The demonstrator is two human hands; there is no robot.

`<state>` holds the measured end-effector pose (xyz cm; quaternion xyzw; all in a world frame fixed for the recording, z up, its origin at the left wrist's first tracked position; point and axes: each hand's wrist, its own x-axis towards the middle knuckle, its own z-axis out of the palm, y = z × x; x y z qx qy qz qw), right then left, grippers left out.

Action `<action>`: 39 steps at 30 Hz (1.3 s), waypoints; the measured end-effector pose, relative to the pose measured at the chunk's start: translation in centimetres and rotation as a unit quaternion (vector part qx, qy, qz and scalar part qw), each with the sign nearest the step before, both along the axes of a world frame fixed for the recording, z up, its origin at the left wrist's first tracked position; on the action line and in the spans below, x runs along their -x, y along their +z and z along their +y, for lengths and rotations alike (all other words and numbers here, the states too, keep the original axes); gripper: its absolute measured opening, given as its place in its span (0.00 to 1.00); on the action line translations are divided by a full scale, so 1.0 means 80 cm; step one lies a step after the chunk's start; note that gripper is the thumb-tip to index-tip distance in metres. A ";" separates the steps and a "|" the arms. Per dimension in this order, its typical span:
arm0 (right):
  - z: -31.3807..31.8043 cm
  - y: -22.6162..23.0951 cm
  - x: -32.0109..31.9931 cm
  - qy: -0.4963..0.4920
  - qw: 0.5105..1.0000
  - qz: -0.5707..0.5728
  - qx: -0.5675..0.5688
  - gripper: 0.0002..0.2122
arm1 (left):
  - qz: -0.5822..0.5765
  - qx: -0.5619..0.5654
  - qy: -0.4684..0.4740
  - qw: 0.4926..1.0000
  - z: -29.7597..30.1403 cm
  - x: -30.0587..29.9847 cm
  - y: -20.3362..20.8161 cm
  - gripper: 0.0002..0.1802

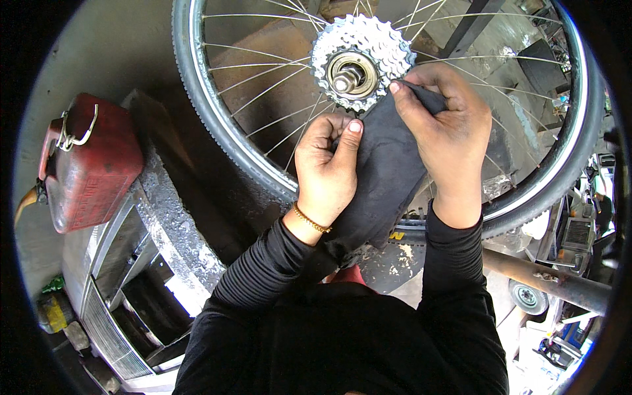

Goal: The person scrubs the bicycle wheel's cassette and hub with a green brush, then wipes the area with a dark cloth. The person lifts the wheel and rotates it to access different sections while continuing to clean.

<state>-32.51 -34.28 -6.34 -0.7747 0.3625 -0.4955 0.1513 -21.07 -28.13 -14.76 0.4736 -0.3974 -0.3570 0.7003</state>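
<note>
A bicycle wheel (195, 87) with a black tyre and thin spokes lies before me. At its hub sits a silver sprocket cassette (394, 49), its threaded axle end pointing up at me. Both hands grip a dark grey cloth (385, 164) stretched along the cassette's near edge. My left hand (331, 158) pinches its left side just below the sprockets, thumb on top. My right hand (447, 122) holds the other corner close against the cassette's right side, with thumb and fingers closed on it. The cloth's lower end hangs toward my body.
A red plastic jerrycan (95, 164) stands at the left by a rough, stained ledge (174, 224). Below it is a metal frame with a finned panel (108, 329). A rusty pipe (546, 273) crosses at the right, near a small wheel (528, 296) and assorted machine parts.
</note>
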 end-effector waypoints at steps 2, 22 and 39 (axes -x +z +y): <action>-0.002 -0.002 0.000 0.014 1.000 -0.009 -0.003 0.06 | 0.012 -0.001 -0.004 1.000 0.001 -0.002 0.001 0.05; -0.005 0.005 0.005 0.048 0.994 0.020 -0.100 0.10 | -0.035 -0.033 -0.004 0.999 -0.003 -0.015 -0.006 0.06; 0.002 -0.002 0.005 0.029 0.998 -0.043 -0.025 0.10 | 0.013 -0.005 -0.025 1.000 0.009 -0.010 0.004 0.04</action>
